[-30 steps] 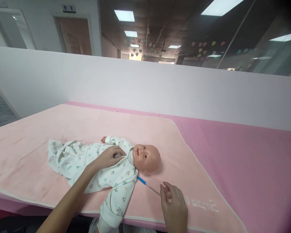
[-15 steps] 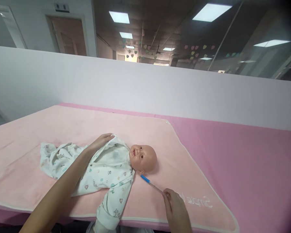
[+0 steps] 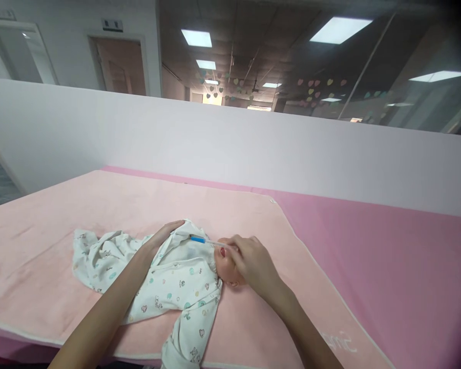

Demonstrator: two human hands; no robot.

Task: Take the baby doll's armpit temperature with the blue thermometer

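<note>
Blue-ended slim rod (image 3: 200, 240) pinched in right grip (image 3: 254, 261), baby doll's head (image 3: 226, 269) beneath it, left grip (image 3: 165, 236) grasping printed shirt's (image 3: 184, 279) front.

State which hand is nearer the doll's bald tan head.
Right. The right hand partly hides the head; the left hand is farther off, at the open flap of the white printed top.

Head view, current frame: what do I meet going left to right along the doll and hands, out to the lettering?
Bottom end of the doll's clothes, left hand, stick's blue tip, doll's mouth, right hand, blanket lettering.
</note>
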